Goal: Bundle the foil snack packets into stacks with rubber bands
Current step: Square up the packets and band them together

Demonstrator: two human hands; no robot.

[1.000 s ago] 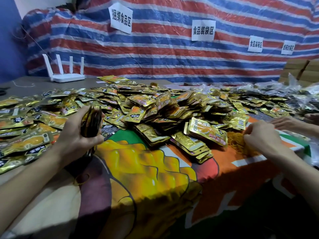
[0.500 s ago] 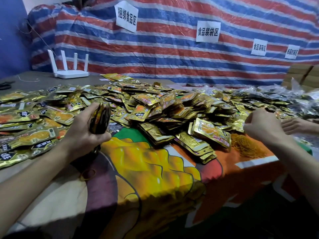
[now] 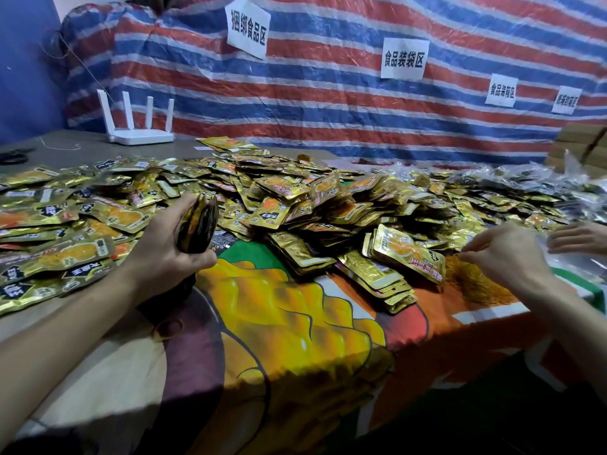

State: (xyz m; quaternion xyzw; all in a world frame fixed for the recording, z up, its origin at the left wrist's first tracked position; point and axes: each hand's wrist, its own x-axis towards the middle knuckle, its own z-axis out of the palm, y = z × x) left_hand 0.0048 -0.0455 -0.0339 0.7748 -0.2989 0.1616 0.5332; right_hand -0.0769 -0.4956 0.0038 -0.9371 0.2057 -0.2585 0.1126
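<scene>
My left hand (image 3: 164,254) grips a stack of gold foil packets (image 3: 197,226), held on edge above the printed cloth. A big heap of loose gold packets (image 3: 312,198) covers the table behind it. Two short flat stacks (image 3: 374,277) lie at the heap's near edge. My right hand (image 3: 505,261) hovers over the tangle of yellow rubber bands (image 3: 473,285), its fingertips pinched together at a band on the pile's top. One loose rubber band (image 3: 169,328) lies on the cloth near my left forearm.
Another person's hand (image 3: 578,238) reaches in at the right edge beside clear plastic bags (image 3: 558,182). A white router (image 3: 141,134) stands at the back left. A striped tarp with paper signs (image 3: 248,27) hangs behind. The printed cloth (image 3: 295,323) drapes over the table's front edge.
My right hand lifted off the rubber band pile half a second ago and has come back down to its top. My left hand keeps the same stack, barely moved.
</scene>
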